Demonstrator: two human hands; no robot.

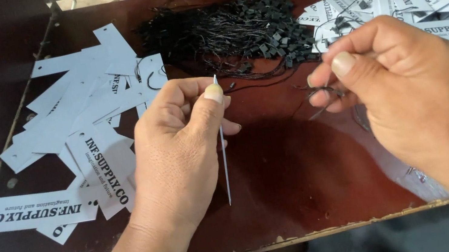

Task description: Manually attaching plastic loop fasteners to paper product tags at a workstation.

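- Dark wooden counter [284,183] carries loose white tags [81,114] left, black strings [231,26] behind.
- Left hand [180,152] pinches one tag [222,145] edge-on, presenting it for threading.
- Right hand [409,93] grips a black string loop [318,97], probably aimed at its hole.

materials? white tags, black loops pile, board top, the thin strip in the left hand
White tags: likely matte card, flat with stiff cut edges.
Black loops pile: thin cord with small blocky ends, probably moulded plastic; too small to confirm.
Board top: dark red-brown laminate or varnished wood, slightly glossy, chipped pale along the front edge.
Thin strip pinched in the left hand: pale and straight, seen edge-on; probably another card tag.
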